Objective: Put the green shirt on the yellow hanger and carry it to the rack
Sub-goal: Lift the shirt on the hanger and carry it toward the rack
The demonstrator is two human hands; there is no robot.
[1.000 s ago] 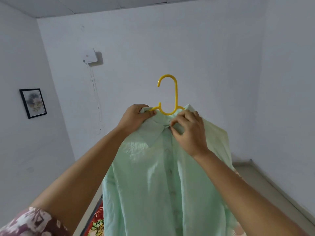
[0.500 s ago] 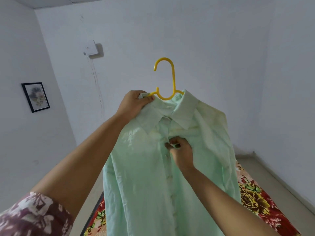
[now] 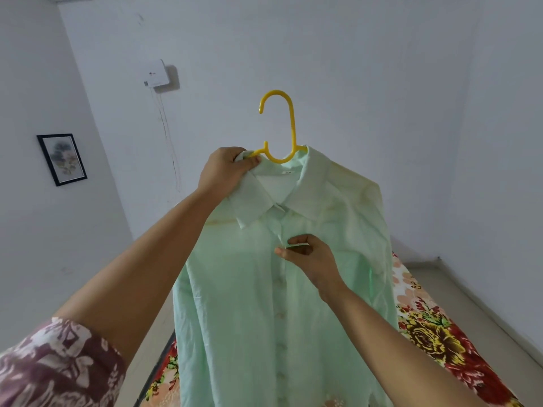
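A pale green shirt hangs in front of me on a yellow hanger, whose hook sticks up above the collar. My left hand grips the hanger's left shoulder together with the collar and holds the whole thing up. My right hand pinches the shirt's front placket just below the collar, near the top button. The hanger's arms are hidden inside the shirt. No rack is in view.
A flowered bedspread lies below and behind the shirt. White walls surround me, with a framed picture on the left wall and a small white box with a cable on the far wall. A pale floor strip runs at the right.
My right hand dropped from the collar to the placket below it and now pinches the fabric there. The left hand kept its grip on the hanger, and the collar now lies spread flat.
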